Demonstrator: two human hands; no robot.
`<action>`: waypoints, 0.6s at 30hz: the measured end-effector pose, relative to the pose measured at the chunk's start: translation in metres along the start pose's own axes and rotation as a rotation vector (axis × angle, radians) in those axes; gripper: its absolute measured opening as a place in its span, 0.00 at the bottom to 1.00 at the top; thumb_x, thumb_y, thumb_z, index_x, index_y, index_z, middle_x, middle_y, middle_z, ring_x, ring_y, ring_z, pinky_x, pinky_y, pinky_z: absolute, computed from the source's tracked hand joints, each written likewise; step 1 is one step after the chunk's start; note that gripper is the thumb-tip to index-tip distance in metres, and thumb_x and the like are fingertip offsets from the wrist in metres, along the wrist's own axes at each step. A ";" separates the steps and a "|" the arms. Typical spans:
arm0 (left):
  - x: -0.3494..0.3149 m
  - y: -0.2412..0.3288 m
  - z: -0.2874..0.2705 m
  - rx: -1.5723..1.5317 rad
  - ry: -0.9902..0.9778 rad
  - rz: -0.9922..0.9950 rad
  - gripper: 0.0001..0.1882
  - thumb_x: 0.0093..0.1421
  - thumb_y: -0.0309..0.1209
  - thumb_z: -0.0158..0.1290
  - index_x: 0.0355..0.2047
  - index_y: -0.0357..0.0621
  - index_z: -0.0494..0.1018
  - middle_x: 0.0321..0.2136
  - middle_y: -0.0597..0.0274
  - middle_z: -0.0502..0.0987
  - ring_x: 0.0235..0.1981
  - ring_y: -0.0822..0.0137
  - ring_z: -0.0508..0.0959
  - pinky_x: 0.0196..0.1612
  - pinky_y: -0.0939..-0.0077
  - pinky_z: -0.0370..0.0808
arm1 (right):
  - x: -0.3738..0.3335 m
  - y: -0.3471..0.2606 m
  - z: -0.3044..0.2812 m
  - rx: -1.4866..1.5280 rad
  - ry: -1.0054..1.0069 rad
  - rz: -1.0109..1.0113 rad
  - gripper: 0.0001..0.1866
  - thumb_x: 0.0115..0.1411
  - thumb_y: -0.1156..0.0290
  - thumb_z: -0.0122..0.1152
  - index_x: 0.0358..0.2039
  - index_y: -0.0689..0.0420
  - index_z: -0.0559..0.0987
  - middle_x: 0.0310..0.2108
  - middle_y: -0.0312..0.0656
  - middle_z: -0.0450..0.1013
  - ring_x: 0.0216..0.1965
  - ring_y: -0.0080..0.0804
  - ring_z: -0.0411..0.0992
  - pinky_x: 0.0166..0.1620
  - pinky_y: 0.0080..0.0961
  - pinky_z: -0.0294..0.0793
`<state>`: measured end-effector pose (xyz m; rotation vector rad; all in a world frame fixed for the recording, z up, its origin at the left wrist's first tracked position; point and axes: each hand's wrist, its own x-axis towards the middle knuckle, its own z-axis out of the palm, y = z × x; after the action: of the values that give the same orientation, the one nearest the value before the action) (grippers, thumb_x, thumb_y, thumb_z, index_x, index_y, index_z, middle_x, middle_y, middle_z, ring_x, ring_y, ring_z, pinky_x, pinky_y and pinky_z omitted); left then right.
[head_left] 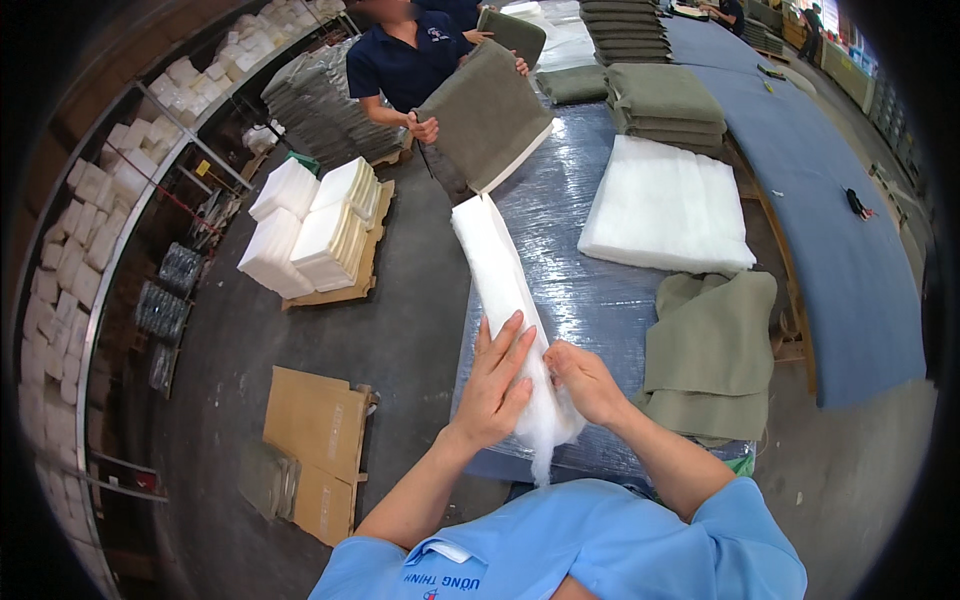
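A long white piece of padding (498, 262), folded lengthwise, lies along the left edge of the wrapped table, with loose fluffy wadding (545, 430) trailing from its near end. My left hand (490, 390) rests flat on its left side, fingers stretched out. On the other side, my right hand (585, 380) is closed at the padding's near right edge and pinches the white wadding; its fingertips are partly hidden. Right of my right hand lies a folded olive-green fabric cover (710, 350). Farther back is a thick stack of white wadding sheets (668, 205).
Across the table a person in a dark shirt holds a green-covered cushion (485, 115). Green cushions (665, 100) are stacked at the back. A blue-topped table (800, 200) runs along the right. White foam blocks (315, 225) on a pallet and cardboard (315, 450) lie on the left floor.
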<state>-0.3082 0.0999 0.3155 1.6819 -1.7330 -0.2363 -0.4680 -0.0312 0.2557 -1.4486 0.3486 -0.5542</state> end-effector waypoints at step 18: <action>0.045 0.007 -0.036 0.412 -0.369 0.145 0.48 0.58 0.53 0.60 0.74 0.45 0.60 0.75 0.55 0.57 0.78 0.35 0.42 0.76 0.30 0.38 | -0.001 0.008 0.013 -0.162 0.173 0.015 0.18 0.75 0.57 0.56 0.32 0.58 0.75 0.24 0.41 0.74 0.25 0.31 0.71 0.31 0.34 0.70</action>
<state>-0.2886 0.0706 0.3625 1.8735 -2.2932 -0.1330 -0.4604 -0.0193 0.2489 -1.5563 0.5516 -0.6530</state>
